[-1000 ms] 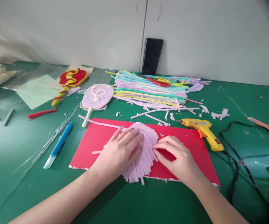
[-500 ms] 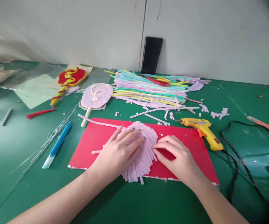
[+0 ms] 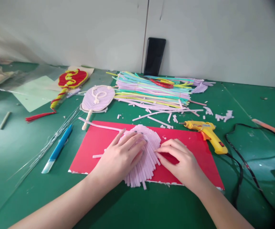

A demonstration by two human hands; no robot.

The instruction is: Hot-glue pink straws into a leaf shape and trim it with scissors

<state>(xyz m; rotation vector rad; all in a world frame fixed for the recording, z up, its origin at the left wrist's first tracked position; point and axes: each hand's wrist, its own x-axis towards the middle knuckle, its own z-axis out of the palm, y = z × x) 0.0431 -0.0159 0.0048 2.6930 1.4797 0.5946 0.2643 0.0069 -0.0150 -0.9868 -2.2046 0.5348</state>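
A lilac piece made of strips (image 3: 149, 143) laid side by side, perhaps pipe cleaners, lies on a red board (image 3: 89, 143). Across its left part rests my left hand (image 3: 125, 149), flat with fingers stretched out, covering much of that side. My right hand (image 3: 178, 156) has thumb and forefinger pinched together at the right edge, where a strip end shows. The fingertips hide the exact spot of that grip. One loose long lilac strip (image 3: 99, 126) sticks out to the left beyond my left hand, and a short strip end (image 3: 96, 156) shows beside my wrist.
A yellow glue gun (image 3: 205, 130) with a black cord lies right. Behind are bundled coloured pipe cleaners (image 3: 151, 89), scattered cuttings and a leaning phone (image 3: 155, 57). Left are a lilac fan (image 3: 98, 98), a red fan (image 3: 73, 78), a blue pen-like tool (image 3: 58, 148) and thin wires (image 3: 53, 140).
Hardly anything differs. Both hands keep their places on the lilac piece, and the whole view has shifted very slightly.
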